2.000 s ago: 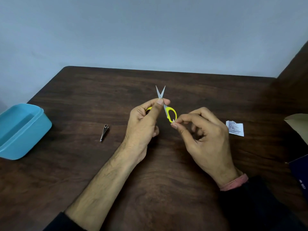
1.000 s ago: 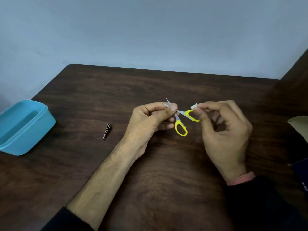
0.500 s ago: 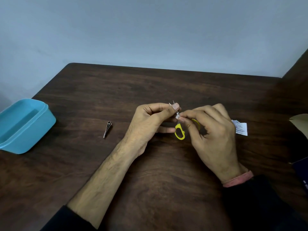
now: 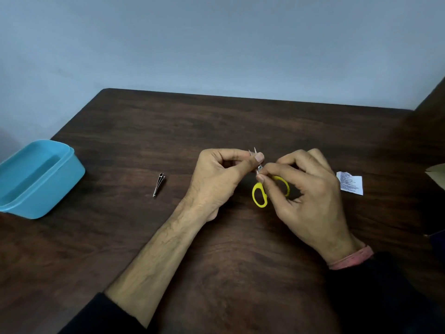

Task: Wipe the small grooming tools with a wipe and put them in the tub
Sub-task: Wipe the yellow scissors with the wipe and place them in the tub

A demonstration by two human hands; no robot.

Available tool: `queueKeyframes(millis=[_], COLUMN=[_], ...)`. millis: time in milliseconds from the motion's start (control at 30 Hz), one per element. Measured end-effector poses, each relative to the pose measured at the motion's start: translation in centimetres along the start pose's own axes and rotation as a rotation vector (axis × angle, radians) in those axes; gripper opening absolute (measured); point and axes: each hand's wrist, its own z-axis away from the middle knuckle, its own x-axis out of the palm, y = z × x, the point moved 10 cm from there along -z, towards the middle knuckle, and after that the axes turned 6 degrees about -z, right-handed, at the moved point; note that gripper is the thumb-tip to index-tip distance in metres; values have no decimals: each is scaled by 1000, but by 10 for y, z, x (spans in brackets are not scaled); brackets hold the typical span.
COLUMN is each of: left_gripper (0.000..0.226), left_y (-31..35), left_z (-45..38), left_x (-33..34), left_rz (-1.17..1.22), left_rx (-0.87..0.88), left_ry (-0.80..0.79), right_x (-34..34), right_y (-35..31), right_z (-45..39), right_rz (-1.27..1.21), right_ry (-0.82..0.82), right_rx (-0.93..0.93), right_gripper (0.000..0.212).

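Left hand [image 4: 216, 179]: grip closed, thumb and forefinger pinched on the blades of the scissors [image 4: 260, 192], just past the pivot. Two blade tips poke up beyond the thumbnail, slightly apart. Right hand [image 4: 310, 196]: grip also closed, thumb and forefinger pressed together at the pivot, touching the metal. Something small and pale sits between those fingertips (likely the wipe, but too small and too hidden to tell). Remaining right fingers curled loosely over the far handle loop.

Count on the counter [image 4: 240, 121]:
- Scissors: one pair, yellow handles, two loops. Near loop fully visible, hanging below the hands; far loop partly covered by the right fingers. Held above the counter, not resting on it.
- Nail clipper [image 4: 159, 184]: one, metal, lying flat, left of the left hand and apart from it, roughly between that hand and the tub.
- Tub [image 4: 38, 177]: one, blue plastic, open top, at the left edge of the counter, well apart from both hands. Part of it is cut off by the frame; the interior that shows holds no tools.
- Printed white packet [image 4: 350, 183]: one, flat on the counter, just right of the right hand.

Dark sleeves on both arms; pink band [image 4: 351, 260] at the right wrist.
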Motion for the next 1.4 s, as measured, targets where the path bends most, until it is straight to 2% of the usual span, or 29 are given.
queueKeyframes(millis=[567,667,767,1100,1400], left_gripper=[12,11,11,13,16], left_y=[-1,-1,-2,-2,0], left_z=[-5,-6,-7,-9,-7], left_x=[5,3,4,-1,-3], left_rz=[-145,-186,-230,-262,-320], left_rx=[114,130,135,132,118], left_ry=[-80,-59,-50,20,47], right_x=[16,14,20,23,29], right_y=[-2,4,1,6,0], right_z=[6,5,6,8,11], right_rz=[-41,-54,-82,-99,-117], right_ry=[-121,-105,-176,-201,-287], right_rx=[38,72,61,116,104], right_gripper=[7,6,9,10,10])
